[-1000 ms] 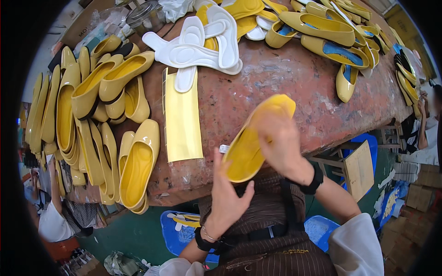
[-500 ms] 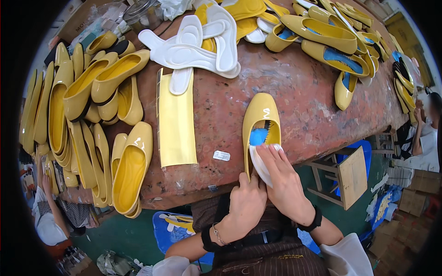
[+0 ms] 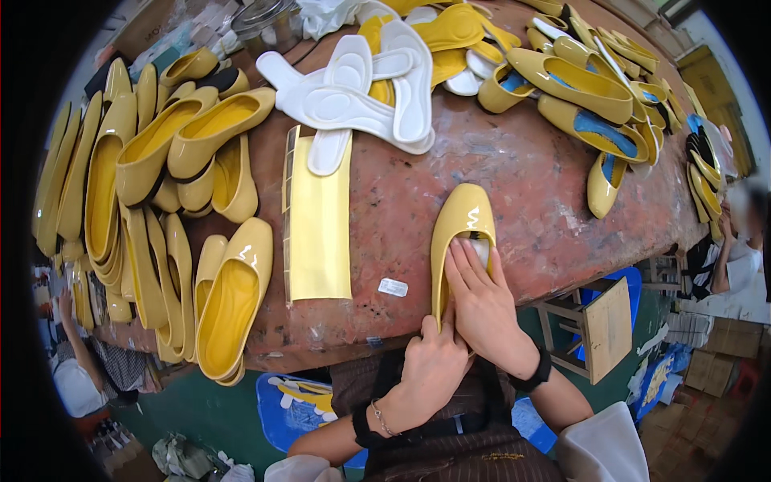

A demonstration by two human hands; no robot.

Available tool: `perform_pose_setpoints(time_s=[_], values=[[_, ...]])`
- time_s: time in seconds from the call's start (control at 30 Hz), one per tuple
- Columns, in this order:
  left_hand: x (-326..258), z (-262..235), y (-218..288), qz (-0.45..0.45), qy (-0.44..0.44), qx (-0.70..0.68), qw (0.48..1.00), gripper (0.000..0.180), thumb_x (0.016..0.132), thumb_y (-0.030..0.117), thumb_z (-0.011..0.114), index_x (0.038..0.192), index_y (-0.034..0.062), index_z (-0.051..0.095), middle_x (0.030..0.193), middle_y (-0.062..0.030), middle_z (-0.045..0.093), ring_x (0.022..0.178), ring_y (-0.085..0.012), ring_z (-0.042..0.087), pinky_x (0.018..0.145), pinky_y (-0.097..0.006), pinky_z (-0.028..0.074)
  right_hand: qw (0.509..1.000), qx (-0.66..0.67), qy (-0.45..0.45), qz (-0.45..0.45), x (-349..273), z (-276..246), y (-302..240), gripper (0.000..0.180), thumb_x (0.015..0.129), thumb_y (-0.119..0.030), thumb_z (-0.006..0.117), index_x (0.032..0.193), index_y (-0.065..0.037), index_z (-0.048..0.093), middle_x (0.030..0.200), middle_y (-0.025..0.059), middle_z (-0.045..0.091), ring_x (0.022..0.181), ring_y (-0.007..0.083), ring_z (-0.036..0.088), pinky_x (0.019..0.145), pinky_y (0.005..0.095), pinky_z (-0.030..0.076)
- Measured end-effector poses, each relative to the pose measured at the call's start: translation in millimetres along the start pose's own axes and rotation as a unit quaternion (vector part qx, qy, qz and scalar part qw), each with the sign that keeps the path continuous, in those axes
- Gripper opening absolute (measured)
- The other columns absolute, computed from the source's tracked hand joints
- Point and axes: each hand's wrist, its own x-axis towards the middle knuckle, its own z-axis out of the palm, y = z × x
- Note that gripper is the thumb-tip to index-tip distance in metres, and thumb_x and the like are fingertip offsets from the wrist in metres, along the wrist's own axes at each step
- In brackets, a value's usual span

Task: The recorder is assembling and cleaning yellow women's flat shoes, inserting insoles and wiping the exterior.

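One yellow shoe point(image 3: 464, 205), just right of the frame's centre, lay at the table point(image 3: 385, 217) edge, toe toward the top; its heel was hidden behind the hands. Left hand point(image 3: 434, 369), one: closed about the heel end, the grip of its fingertips out of sight. Right hand point(image 3: 486, 313), one: opened flat, fingers straight and reaching into the shoe's mouth, covering most of the inside. White piece point(image 3: 481, 247), one: a sliver only, showing beside those fingers, the remainder concealed. Wristbands point(image 3: 534, 369), two, black, one per wrist; bracelet point(image 3: 383, 419), one, left wrist. Sticker point(image 3: 393, 287), one, pale, left of the shoe, its print too small to make out. Yellow sheet point(image 3: 321, 233), one, left of centre, its top partly under the white insoles point(image 3: 353, 100); of these at least three, overlap preventing an exact count. Yellow insoles point(image 3: 458, 28), several, top centre, cut off by the frame. Shoe piles, two: left pile point(image 3: 136, 177), upwards of ten, many half covered; right pile point(image 3: 574, 84), upper right, likewise uncountable at the back. Jar point(image 3: 265, 26), one, top left, cropped. Wooden stool point(image 3: 608, 329), one, right, partly behind the table. Other people, two, one at each side, blurred and incomplete.
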Motion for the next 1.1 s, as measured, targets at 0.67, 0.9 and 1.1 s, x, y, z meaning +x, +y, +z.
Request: perform_pose_setpoints(time_s=[0.67,0.9,1.1], values=[[-5.7,-2.7,-0.6,-0.009,0.013,-0.066,0.998,0.032,0.074,0.031,0.078,0.09,0.0038,0.074,0.11,-0.0122,0.064,0.085,-0.0281,0.059,0.056,-0.036,0.057,0.991,-0.127,-0.025,0.032,4.8,-7.6,-2.9,0.063,0.083,-0.016,0.053,0.134,0.019,0.041,0.137,0.0346,0.048,0.133,0.0429,0.045,0.12,0.0541,0.018],[-4.2,-2.6,-0.6,-0.008,-0.006,-0.047,0.999,0.045,0.075,0.031,0.076,0.109,0.002,0.068,0.114,-0.0153,0.063,0.085,-0.0283,0.059,0.057,-0.034,0.056,0.995,-0.058,-0.041,0.063,26.2,5.3,7.4,0.047,0.083,-0.015,0.055,0.123,0.009,0.053,0.124,0.0289,0.056,0.122,0.0399,0.054,0.12,0.0569,0.014],[-2.8,-4.7,-2.0,-0.008,-0.024,-0.028,0.999,0.053,0.077,0.033,0.075,0.117,-0.0005,0.065,0.124,-0.0161,0.062,0.088,-0.0246,0.059,0.058,-0.03,0.056,0.986,-0.153,-0.047,0.057,42.7,20.8,14.4,0.025,0.084,-0.011,0.054,0.099,0.003,0.07,0.087,0.0147,0.069,0.092,0.0271,0.067,0.122,0.0587,0.006]])
